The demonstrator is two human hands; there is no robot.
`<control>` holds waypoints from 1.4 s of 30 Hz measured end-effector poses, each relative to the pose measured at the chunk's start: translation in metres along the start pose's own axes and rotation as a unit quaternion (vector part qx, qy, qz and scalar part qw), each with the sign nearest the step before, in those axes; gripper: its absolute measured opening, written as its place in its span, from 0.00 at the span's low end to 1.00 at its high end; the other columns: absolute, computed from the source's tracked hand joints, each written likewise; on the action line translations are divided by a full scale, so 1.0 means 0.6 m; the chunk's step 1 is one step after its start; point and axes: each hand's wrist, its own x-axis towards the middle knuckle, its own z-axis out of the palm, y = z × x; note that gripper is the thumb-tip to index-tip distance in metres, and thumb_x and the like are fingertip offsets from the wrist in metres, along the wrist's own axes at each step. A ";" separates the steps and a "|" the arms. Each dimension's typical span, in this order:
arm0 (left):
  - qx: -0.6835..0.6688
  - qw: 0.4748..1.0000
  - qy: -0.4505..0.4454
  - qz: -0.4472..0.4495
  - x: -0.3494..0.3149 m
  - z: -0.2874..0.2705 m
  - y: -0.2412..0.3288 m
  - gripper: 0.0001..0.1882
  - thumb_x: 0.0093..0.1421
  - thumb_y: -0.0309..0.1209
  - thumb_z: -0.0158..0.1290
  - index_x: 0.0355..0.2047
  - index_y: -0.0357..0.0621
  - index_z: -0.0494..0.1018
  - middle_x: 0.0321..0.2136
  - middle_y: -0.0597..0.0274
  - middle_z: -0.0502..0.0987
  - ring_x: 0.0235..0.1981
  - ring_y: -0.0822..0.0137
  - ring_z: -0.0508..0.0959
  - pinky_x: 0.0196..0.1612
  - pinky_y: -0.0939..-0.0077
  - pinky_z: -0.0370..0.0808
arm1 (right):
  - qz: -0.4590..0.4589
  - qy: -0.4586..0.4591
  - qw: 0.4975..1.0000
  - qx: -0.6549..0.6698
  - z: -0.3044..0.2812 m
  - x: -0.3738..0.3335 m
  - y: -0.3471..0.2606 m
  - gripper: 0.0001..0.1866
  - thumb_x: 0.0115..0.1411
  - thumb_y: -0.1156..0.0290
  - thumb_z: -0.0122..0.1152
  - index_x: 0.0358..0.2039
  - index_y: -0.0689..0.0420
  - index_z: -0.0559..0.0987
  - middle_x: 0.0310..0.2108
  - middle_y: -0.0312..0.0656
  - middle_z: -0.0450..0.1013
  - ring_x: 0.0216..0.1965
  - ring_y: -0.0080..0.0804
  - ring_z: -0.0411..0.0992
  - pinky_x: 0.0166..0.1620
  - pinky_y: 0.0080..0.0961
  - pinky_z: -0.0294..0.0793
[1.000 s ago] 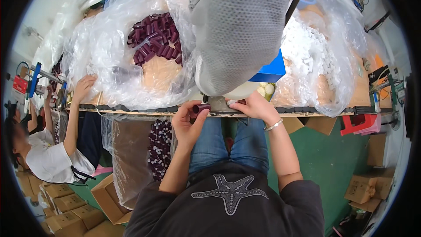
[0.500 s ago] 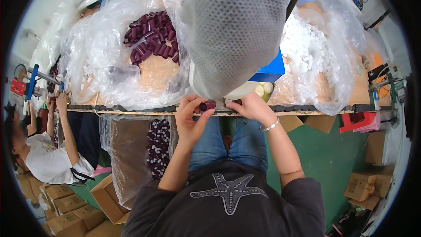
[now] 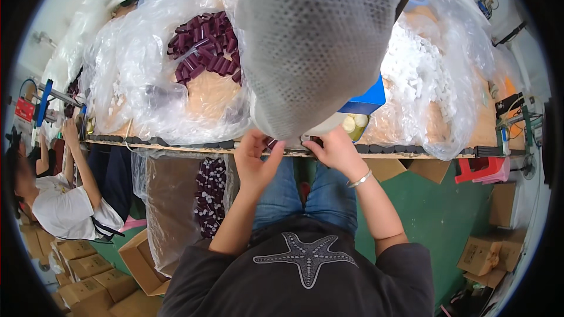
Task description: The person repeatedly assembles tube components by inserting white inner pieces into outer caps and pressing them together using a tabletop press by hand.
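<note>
Maroon tube (image 3: 270, 143) near frame centre, at the counter (image 3: 388, 149) edge, pinched in left hand (image 3: 256, 161); long axis mostly hidden, direction unclear. Right hand (image 3: 339, 151) farther, just rightward, fingers bent; grip indeterminable.

Lit brightly indoors. Washed nearly to blank white over the heap of small white pieces (image 3: 414, 76) at right, streaked with glare across the crumpled clear plastic sheeting (image 3: 138, 58) at left. Softened on the large grey mesh-textured cover (image 3: 317, 47) near the lens; dark and indistinct on the small purple tube (image 3: 271, 143) between bare left-hand fingers (image 3: 275, 154). Bent toward the rim, tilting brown cardboard boxes (image 3: 88, 293), and black at the corners.
</note>
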 end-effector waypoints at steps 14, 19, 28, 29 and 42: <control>-0.316 0.924 -0.117 -0.181 0.007 -0.020 0.009 0.17 0.65 0.26 0.49 0.53 0.34 0.68 0.47 0.57 0.72 0.46 0.70 0.70 0.53 0.75 0.63 | 0.108 0.239 0.965 0.022 -0.078 -0.054 0.052 0.09 0.55 0.75 0.64 0.38 0.60 0.80 0.27 0.38 0.75 0.22 0.23 0.70 0.26 0.19 0.68; -0.159 0.976 -0.105 -0.107 0.006 -0.024 -0.007 0.17 0.63 0.21 0.48 0.53 0.34 0.67 0.49 0.56 0.71 0.53 0.69 0.66 0.57 0.74 0.61 | 0.149 0.189 0.958 -0.155 -0.198 -0.013 0.215 0.08 0.54 0.81 0.59 0.36 0.62 0.81 0.31 0.48 0.77 0.27 0.40 0.76 0.31 0.30 0.75; 0.211 0.967 -0.125 0.063 0.028 0.042 0.000 0.15 0.56 0.24 0.57 0.45 0.40 0.72 0.38 0.60 0.76 0.43 0.61 0.75 0.50 0.65 0.64 | 0.242 -0.055 0.901 -0.356 -0.195 0.018 0.297 0.05 0.51 0.82 0.58 0.29 0.62 0.79 0.36 0.51 0.77 0.36 0.49 0.75 0.40 0.38 0.75; 0.212 0.967 -0.124 0.062 0.028 0.044 -0.002 0.15 0.56 0.24 0.57 0.45 0.40 0.72 0.38 0.60 0.76 0.43 0.61 0.75 0.50 0.65 0.64 | 0.239 -0.019 0.905 -0.352 -0.196 0.018 0.288 0.04 0.51 0.82 0.57 0.28 0.63 0.78 0.35 0.50 0.76 0.35 0.49 0.75 0.39 0.38 0.74; 0.187 0.979 -0.083 0.011 0.015 0.058 -0.021 0.10 0.51 0.26 0.62 0.35 0.46 0.75 0.32 0.68 0.77 0.39 0.63 0.73 0.49 0.66 0.57 | 0.028 0.032 0.983 -0.176 -0.092 -0.046 0.076 0.04 0.52 0.75 0.63 0.27 0.59 0.77 0.42 0.41 0.68 0.43 0.43 0.65 0.47 0.33 0.68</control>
